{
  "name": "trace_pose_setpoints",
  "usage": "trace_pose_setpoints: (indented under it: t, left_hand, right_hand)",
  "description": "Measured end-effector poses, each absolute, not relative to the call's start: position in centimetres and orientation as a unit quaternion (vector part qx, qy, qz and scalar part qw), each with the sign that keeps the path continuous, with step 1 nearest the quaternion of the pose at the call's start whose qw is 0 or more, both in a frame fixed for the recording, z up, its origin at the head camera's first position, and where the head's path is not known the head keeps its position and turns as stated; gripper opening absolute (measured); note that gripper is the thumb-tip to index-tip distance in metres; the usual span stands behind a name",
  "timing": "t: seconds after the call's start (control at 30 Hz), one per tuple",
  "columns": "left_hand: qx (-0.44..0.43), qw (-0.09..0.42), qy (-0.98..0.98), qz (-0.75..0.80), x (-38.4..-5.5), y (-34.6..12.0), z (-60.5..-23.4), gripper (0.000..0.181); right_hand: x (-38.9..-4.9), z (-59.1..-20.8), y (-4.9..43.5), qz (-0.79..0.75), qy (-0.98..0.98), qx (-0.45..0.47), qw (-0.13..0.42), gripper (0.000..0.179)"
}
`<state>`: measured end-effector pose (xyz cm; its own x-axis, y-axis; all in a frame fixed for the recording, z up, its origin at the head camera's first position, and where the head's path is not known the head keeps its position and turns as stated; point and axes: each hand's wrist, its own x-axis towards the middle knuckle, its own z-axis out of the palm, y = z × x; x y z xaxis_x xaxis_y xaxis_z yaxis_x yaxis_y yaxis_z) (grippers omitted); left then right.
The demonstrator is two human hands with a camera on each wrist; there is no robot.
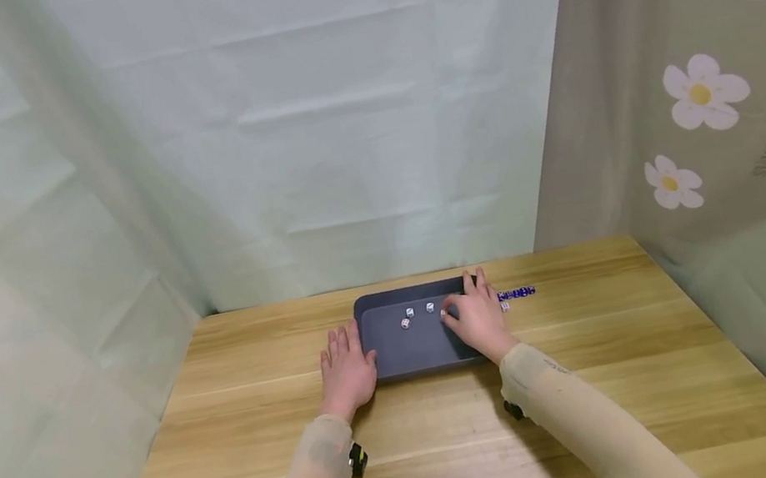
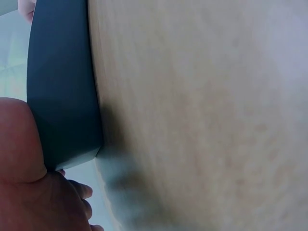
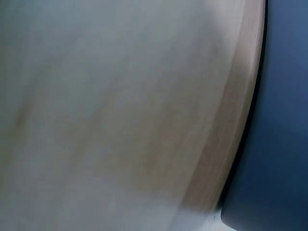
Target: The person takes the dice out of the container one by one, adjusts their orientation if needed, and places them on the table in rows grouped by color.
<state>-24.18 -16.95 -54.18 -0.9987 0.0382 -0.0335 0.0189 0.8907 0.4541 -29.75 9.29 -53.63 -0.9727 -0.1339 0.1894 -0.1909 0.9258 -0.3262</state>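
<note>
Head view: I see the left hand [image 1: 348, 369] straight-fingered at nine o'clock on the tray [image 1: 410, 357], the right hand [image 1: 478, 318] pinching a die [image 1: 443, 312] at two o'clock, where an inward swing might scatter the other dice [image 1: 406, 323] near twelve

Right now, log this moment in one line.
left hand: touches gray tray | right hand: pinches white die | blue dice: beside tray
</note>
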Motion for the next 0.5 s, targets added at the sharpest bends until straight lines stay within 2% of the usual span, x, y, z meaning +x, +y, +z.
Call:
trace_pose_setpoints:
  t: [0.5]
  left_hand:
    - [0.013,0.033,0.972,0.231,-24.76,-17.14,-55.01,0.075]
  right_hand:
    - [-29.98,-53.22,8.69,0.123,-0.985,0.082,0.083,0.013]
